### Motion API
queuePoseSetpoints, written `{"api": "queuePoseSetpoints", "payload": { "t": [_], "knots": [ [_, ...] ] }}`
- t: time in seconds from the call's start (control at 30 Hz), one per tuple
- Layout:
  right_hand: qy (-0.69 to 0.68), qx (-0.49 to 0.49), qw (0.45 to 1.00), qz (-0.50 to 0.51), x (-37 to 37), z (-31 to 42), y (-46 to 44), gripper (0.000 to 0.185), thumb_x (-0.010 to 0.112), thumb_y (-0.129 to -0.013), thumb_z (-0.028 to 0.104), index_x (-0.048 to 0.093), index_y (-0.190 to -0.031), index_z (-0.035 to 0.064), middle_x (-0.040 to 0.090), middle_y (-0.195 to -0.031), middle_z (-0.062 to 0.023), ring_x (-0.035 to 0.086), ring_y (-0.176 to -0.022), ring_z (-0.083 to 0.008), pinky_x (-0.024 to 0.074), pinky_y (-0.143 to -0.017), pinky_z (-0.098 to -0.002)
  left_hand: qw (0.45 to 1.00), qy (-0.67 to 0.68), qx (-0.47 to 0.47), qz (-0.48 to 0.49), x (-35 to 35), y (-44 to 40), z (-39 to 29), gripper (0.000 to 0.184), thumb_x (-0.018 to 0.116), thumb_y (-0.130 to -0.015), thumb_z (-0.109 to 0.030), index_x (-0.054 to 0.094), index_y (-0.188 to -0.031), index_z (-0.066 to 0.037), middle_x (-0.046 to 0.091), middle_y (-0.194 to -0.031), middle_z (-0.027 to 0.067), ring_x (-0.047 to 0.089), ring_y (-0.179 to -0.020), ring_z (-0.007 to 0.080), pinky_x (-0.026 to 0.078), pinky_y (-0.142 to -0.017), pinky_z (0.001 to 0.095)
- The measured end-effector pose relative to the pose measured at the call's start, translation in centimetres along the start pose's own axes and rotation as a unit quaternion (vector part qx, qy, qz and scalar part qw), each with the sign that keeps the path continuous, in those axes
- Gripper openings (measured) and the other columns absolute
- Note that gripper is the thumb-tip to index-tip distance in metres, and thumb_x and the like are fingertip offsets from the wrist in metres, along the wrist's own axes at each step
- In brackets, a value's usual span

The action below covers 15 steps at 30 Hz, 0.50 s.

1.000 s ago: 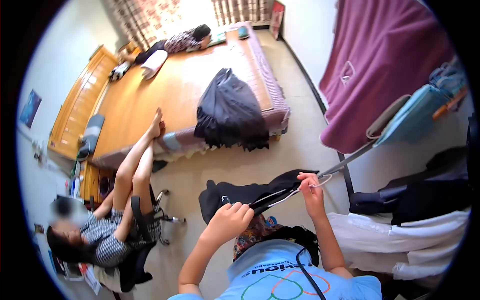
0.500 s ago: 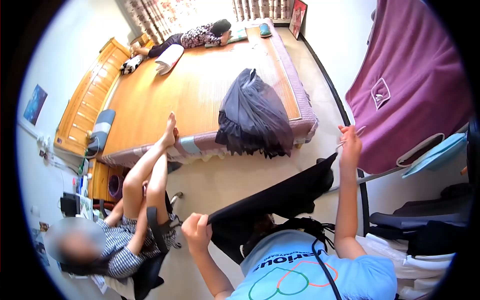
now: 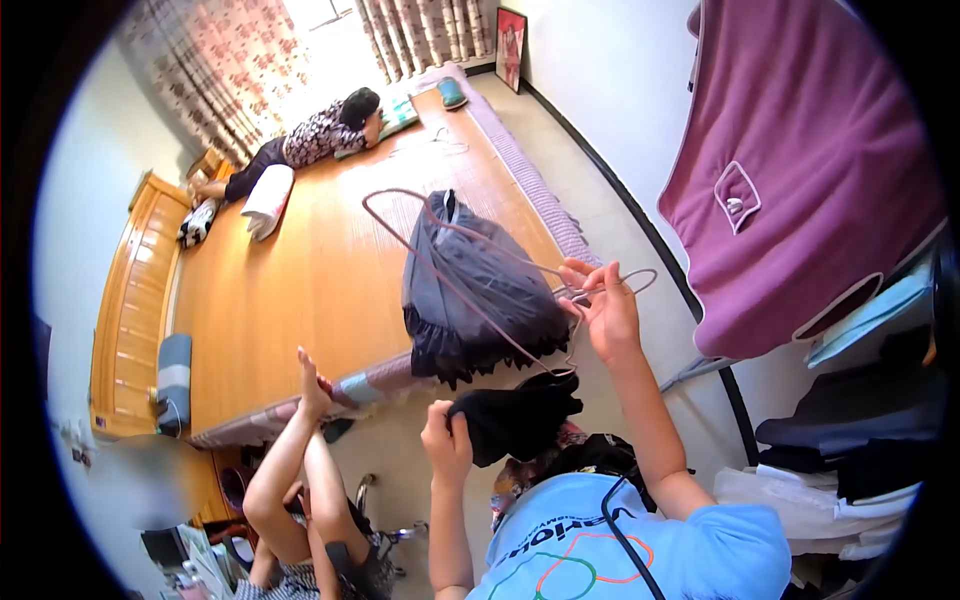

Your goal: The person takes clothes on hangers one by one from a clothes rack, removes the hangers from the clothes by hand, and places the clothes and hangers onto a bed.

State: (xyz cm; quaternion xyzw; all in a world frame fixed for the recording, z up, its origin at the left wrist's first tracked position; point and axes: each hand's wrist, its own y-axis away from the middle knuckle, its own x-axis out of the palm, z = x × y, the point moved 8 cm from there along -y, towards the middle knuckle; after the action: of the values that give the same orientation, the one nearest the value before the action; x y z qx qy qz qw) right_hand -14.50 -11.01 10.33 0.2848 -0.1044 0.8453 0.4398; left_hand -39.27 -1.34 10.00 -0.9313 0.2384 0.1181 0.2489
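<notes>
My left hand (image 3: 447, 440) is closed on the edge of a bunched black cloth garment (image 3: 515, 420), held in front of my chest. My right hand (image 3: 605, 315) grips a thin pinkish clothes hanger (image 3: 470, 312) near its hook. The hanger's long frame points away to the left, in front of a dark grey tulle skirt (image 3: 470, 290) lying on the bed's edge. The near corner of the hanger meets the top of the black garment; I cannot tell whether it is still caught in the cloth.
A wide bed with a mat (image 3: 300, 290) fills the far side; a person (image 3: 320, 140) lies on it. To my left, another person sits with legs (image 3: 285, 470) raised to the bed. At right hang a purple cloth (image 3: 800, 180) and folded clothes (image 3: 850, 430).
The hanger has come into full view in my right hand, which moved left and lower. The black garment, earlier stretched between both hands, is now bunched at my left hand. My view turned right.
</notes>
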Motion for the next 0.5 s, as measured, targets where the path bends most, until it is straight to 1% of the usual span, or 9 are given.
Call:
{"api": "queuePoseSetpoints", "payload": {
  "t": [0.07, 0.13, 0.2, 0.27, 0.3, 0.37, 0.4, 0.47, 0.5],
  "knots": [
    [-0.04, -0.093, 0.995, 0.019, 1.3, 2.7, -2.6, 0.038, 0.036, -0.083, 0.04, 0.043, -0.064, 0.0089, 0.05, -0.104, -0.011, 0.044, -0.099, -0.0228, 0.0378, -0.072, -0.0398, 0.997, 0.036, -0.046, -0.048, 0.9, -3.8, 2.6, 0.005, 0.045, -0.077, -0.005, 0.045, -0.077, 0.0, 0.042, -0.059, 0.0053, 0.04, -0.052, 0.0121, 0.036, -0.049, 0.025],
    [-0.034, -0.153, 0.988, 0.015, 1.9, 5.7, -5.7, 0.037, 0.037, -0.084, 0.037, 0.039, -0.061, 0.0091, 0.049, -0.105, -0.013, 0.044, -0.101, -0.0234, 0.0384, -0.074, -0.0401, 0.997, 0.037, -0.017, -0.067, 2.6, -9.2, 4.9, 0.006, 0.045, -0.078, -0.006, 0.044, -0.077, 0.0, 0.041, -0.058, 0.0042, 0.038, -0.052, 0.0112, 0.035, -0.049, 0.0242],
    [0.006, -0.196, 0.979, -0.063, 1.5, 8.2, -9.5, 0.037, 0.036, -0.085, 0.037, 0.038, -0.061, 0.0094, 0.05, -0.104, -0.013, 0.044, -0.101, -0.0224, 0.0379, -0.076, -0.0409, 0.995, 0.055, -0.016, -0.084, 4.5, -16.1, 7.3, 0.009, 0.045, -0.079, -0.009, 0.045, -0.077, 0.0, 0.04, -0.055, 0.0038, 0.037, -0.047, 0.0104, 0.033, -0.045, 0.0233],
    [0.054, -0.255, 0.96, -0.101, 2.1, 10.4, -13.3, 0.038, 0.035, -0.085, 0.037, 0.035, -0.059, 0.0099, 0.049, -0.107, -0.0132, 0.041, -0.104, -0.0221, 0.0367, -0.076, -0.0426, 0.992, 0.085, -0.074, -0.063, 6.9, -23.0, 9.0, 0.012, 0.046, -0.081, -0.012, 0.046, -0.078, 0.0, 0.045, -0.057, 0.0052, 0.043, -0.044, 0.0104, 0.035, -0.042, 0.0225],
    [0.074, -0.278, 0.949, -0.127, 2.3, 10.8, -15.7, 0.037, 0.036, -0.085, 0.037, 0.042, -0.062, 0.0084, 0.054, -0.089, -0.0078, 0.048, -0.086, -0.0134, 0.0385, -0.066, -0.029, 0.993, 0.066, -0.078, -0.059, 8.1, -26.1, 10.6, 0.013, 0.046, -0.081, -0.013, 0.046, -0.079, 0.0, 0.047, -0.06, 0.0064, 0.046, -0.045, 0.0115, 0.037, -0.042, 0.023],
    [0.133, -0.256, 0.948, -0.131, 2.1, 9.6, -22.0, 0.037, 0.037, -0.084, 0.037, 0.04, -0.06, 0.0097, 0.054, -0.093, -0.0072, 0.047, -0.085, -0.0117, 0.0381, -0.067, -0.0298, 0.992, 0.079, -0.09, -0.037, 11.2, -31.8, 16.3, 0.02, 0.048, -0.08, -0.017, 0.045, -0.085, 0.002, 0.053, -0.071, 0.011, 0.054, -0.049, 0.0156, 0.042, -0.044, 0.0241],
    [0.192, -0.231, 0.942, -0.151, 1.9, 8.6, -25.5, 0.037, 0.038, -0.084, 0.038, 0.037, -0.058, 0.011, 0.054, -0.098, -0.0066, 0.046, -0.083, -0.0099, 0.0378, -0.067, -0.0306, 0.986, 0.115, -0.114, -0.041, 12.3, -33.6, 18.4, 0.026, 0.051, -0.078, -0.018, 0.042, -0.091, 0.003, 0.051, -0.078, 0.0123, 0.055, -0.058, 0.018, 0.044, -0.051, 0.0259],
    [0.221, -0.224, 0.938, -0.147, 1.9, 6.2, -31.9, 0.039, 0.041, -0.082, 0.04, 0.044, -0.06, 0.0086, 0.055, -0.076, -0.0018, 0.037, -0.056, -0.003, 0.0293, -0.049, -0.017, 0.99, -0.108, -0.001, -0.092, 12.9, -35.1, 21.8, 0.032, 0.053, -0.076, -0.017, 0.04, -0.098, 0.002, 0.048, -0.084, 0.0139, 0.053, -0.071, 0.0215, 0.044, -0.062, 0.0282],
    [0.207, -0.196, 0.947, -0.149, 2.1, 4.5, -35.2, 0.039, 0.042, -0.082, 0.038, 0.054, -0.075, 0.0013, 0.036, -0.055, 0.0048, 0.031, -0.048, -0.003, 0.0235, -0.042, -0.0184, 0.993, -0.075, -0.046, -0.073, 13.2, -34.8, 23.0, 0.032, 0.053, -0.075, -0.017, 0.041, -0.098, 0.002, 0.047, -0.085, 0.0144, 0.052, -0.075, 0.0229, 0.042, -0.065, 0.0291]
  ]
}}
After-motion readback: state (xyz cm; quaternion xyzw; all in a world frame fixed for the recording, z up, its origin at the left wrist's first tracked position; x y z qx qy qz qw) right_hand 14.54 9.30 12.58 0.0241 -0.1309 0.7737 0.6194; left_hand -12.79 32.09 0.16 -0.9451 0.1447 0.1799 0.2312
